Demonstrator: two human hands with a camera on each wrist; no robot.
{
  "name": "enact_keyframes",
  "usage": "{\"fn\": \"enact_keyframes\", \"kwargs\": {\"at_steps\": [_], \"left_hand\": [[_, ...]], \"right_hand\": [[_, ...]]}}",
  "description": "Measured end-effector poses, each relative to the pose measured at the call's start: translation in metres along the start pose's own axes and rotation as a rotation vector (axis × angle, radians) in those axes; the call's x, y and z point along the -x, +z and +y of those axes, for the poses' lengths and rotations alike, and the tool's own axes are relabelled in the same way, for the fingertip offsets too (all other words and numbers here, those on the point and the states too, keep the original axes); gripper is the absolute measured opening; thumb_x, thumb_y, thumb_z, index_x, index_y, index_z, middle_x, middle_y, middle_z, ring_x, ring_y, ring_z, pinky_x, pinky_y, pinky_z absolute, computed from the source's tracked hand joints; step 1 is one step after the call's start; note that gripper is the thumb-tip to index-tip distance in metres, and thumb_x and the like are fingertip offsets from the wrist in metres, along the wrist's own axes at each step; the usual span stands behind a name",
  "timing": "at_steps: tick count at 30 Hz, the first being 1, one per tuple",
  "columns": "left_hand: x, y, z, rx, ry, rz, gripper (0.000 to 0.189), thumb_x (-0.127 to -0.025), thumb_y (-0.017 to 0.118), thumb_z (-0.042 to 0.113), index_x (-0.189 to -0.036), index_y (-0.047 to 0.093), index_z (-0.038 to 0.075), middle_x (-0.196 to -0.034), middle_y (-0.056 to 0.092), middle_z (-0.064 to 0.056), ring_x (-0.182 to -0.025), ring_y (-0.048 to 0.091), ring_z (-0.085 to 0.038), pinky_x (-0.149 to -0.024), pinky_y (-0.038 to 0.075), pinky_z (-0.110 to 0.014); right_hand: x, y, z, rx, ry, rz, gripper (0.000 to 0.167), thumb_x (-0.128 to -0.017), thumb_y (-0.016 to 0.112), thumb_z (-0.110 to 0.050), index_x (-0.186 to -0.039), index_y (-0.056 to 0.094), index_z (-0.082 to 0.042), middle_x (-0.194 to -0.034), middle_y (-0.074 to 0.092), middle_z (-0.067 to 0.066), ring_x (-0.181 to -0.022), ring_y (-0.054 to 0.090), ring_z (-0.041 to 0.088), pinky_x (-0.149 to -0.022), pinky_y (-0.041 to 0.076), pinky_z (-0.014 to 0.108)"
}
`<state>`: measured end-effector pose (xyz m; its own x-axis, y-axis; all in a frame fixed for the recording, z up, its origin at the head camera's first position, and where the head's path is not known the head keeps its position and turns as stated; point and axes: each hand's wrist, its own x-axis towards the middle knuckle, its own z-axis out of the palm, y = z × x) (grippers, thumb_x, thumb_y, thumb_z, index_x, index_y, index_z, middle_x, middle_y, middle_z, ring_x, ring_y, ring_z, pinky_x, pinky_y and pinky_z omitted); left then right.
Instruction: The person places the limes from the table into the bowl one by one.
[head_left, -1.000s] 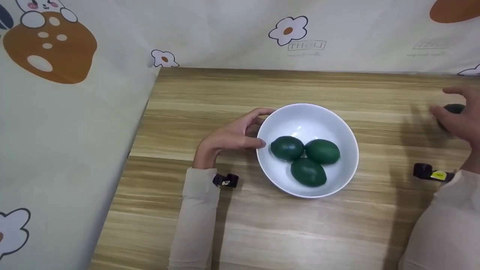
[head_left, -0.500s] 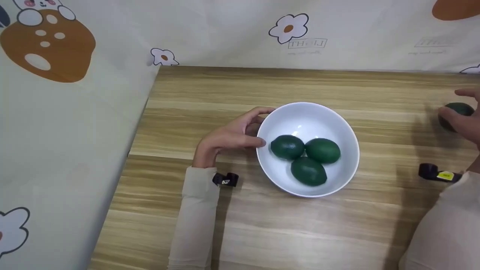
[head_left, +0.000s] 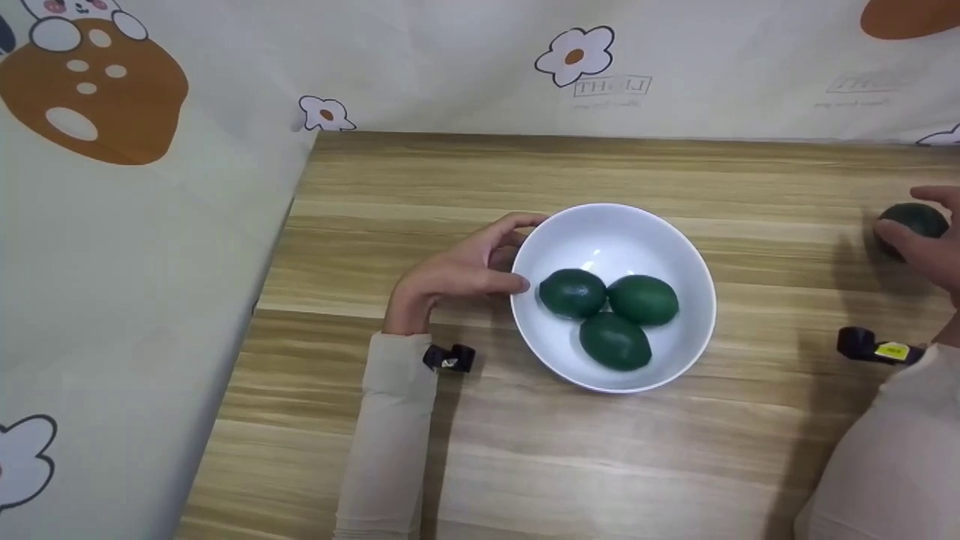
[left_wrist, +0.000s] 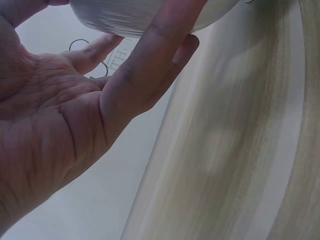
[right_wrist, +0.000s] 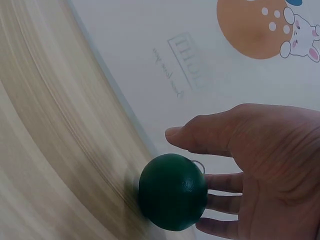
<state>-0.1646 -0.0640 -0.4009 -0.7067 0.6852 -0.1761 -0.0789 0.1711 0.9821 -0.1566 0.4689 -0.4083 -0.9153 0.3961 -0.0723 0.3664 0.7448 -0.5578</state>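
A white bowl (head_left: 615,232) holds three dark green limes (head_left: 643,300). At its left side my left hand (head_left: 469,266) grips it, the thumb lying on the rim and the other fingers along the outer wall; the left wrist view has the hand (left_wrist: 65,105) against the bowl's underside (left_wrist: 125,20). Far to the right, another lime (head_left: 916,219) lies on the table. My right hand (head_left: 934,247), partly cut off by the frame edge, is spread around it. In the right wrist view the thumb stands apart from the lime (right_wrist: 172,192), with the fingers behind it.
The wood-grain table (head_left: 600,465) meets a pale printed cloth (head_left: 450,67) along its back and left edges. Each wrist wears a small black camera, the left camera (head_left: 450,358) near the bowl and the right camera (head_left: 862,345) below the loose lime.
My right hand has shifted a little to the right, so more of the loose lime shows. The left hand and the bowl with its limes stay in place.
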Motion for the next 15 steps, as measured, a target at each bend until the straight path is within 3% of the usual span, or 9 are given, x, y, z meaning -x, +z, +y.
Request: {"fn": "enact_keyframes", "kwargs": {"at_steps": [4,9,10,13,15], "left_hand": [[0.0,0.0,0.0,-0.001,0.003,-0.003,0.086,-0.086,0.071,-0.001,-0.162,0.035,0.013,-0.148,0.051,-0.021,-0.138,0.059,-0.033,-0.107,0.056,-0.04],[0.0,0.0,0.0,-0.006,0.01,-0.003,0.086,-0.086,0.072,0.0,-0.162,0.035,0.012,-0.147,0.051,-0.021,-0.137,0.059,-0.033,-0.106,0.055,-0.038],[0.0,0.0,0.0,-0.006,0.011,-0.004,0.086,-0.086,0.072,-0.001,-0.162,0.035,0.011,-0.148,0.051,-0.021,-0.137,0.059,-0.033,-0.107,0.055,-0.039],[0.0,0.0,0.0,-0.008,0.008,-0.004,0.086,-0.086,0.072,-0.001,-0.162,0.034,0.011,-0.147,0.051,-0.021,-0.138,0.059,-0.034,-0.107,0.055,-0.039],[0.0,0.0,0.0,-0.008,0.005,-0.003,0.086,-0.086,0.072,-0.001,-0.162,0.034,0.012,-0.147,0.052,-0.021,-0.138,0.059,-0.033,-0.107,0.055,-0.039]], "right_hand": [[-0.009,0.003,0.014,-0.008,0.03,-0.036,0.068,-0.108,0.048,-0.033,-0.166,0.026,-0.006,-0.175,0.014,0.027,-0.161,0.016,0.05,-0.13,0.019,0.067],[-0.036,0.015,0.054,-0.009,0.023,-0.056,0.071,-0.104,0.052,-0.051,-0.168,0.03,-0.028,-0.175,0.019,0.021,-0.154,0.026,0.046,-0.121,0.031,0.057],[-0.037,0.015,0.056,-0.026,0.017,-0.061,0.071,-0.104,0.053,-0.05,-0.167,0.03,-0.028,-0.175,0.018,0.022,-0.155,0.025,0.048,-0.122,0.03,0.061],[-0.035,0.015,0.053,-0.01,0.034,-0.049,0.071,-0.104,0.053,-0.05,-0.168,0.029,-0.029,-0.175,0.019,0.02,-0.155,0.025,0.046,-0.124,0.029,0.059],[-0.023,0.009,0.037,-0.017,0.038,-0.056,0.072,-0.106,0.052,-0.044,-0.168,0.027,-0.018,-0.175,0.018,0.024,-0.157,0.022,0.049,-0.127,0.024,0.064]]}}
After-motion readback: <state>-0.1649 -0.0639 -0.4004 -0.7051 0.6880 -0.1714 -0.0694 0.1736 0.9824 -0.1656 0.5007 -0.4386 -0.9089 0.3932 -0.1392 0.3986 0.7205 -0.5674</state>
